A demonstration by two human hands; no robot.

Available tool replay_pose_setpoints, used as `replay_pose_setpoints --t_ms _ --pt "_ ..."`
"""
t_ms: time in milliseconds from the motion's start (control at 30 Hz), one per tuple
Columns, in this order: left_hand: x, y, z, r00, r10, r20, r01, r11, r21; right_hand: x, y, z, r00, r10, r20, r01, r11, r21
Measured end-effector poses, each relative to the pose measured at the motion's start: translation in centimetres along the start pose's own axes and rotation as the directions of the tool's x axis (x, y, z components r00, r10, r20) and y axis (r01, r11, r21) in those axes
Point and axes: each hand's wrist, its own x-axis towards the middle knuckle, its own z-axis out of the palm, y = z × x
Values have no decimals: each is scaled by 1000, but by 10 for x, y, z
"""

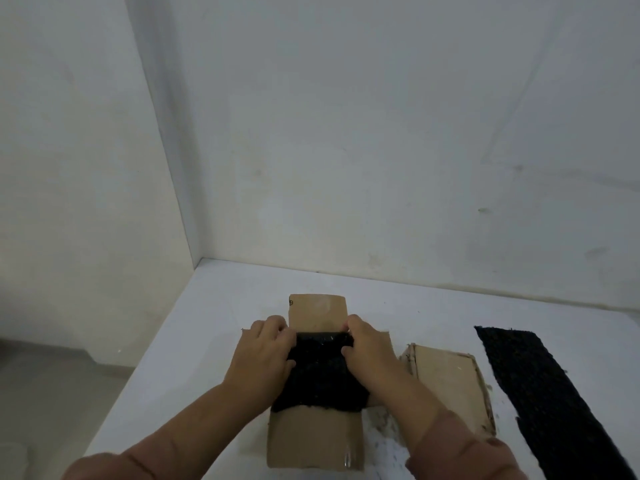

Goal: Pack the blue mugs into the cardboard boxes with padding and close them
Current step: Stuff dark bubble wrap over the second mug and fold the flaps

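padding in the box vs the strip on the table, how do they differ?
The boxed padding sits bunched in the open box; the loose strip lies flat and long on the table. The left hand and right hand grip the boxed padding; the loose strip is untouched. Both are black and coarse.

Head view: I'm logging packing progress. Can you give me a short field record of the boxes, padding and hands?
open box: mid-table, flaps spread out
black padding: lies over the box's opening
left hand: grips the padding's left edge
right hand: grips the padding's right edge
second box: right of the first, top looks closed
padding strip: flat on the table, far right
mugs: none visible
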Motion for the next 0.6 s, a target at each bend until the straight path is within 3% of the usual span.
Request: replay_pose_setpoints --t_ms 67,200,300,400,500,600 --pt "0 -1 -2 992 105 76 -114 985 126 2 0 4 996 -83 -34 77 986 -145" --pt "4 -11 2 924 65 376 -123 984 132 0 2 10 971 -232 -62 183 883 -432" --pt "8 -11 3 883 76 463 -190 960 205 -4 -3 9 948 -303 -93 222 845 -487" --pt "12 -8 9 871 72 486 -235 930 282 -9 -16 3 958 -275 83 283 850 -445" --pt "15 -3 15 854 86 514 -291 897 333 -12 -29 4 936 -151 318 311 778 -546" --pt "18 -1 18 828 100 552 -345 867 360 -14 -30 11 920 -63 386 306 733 -608"
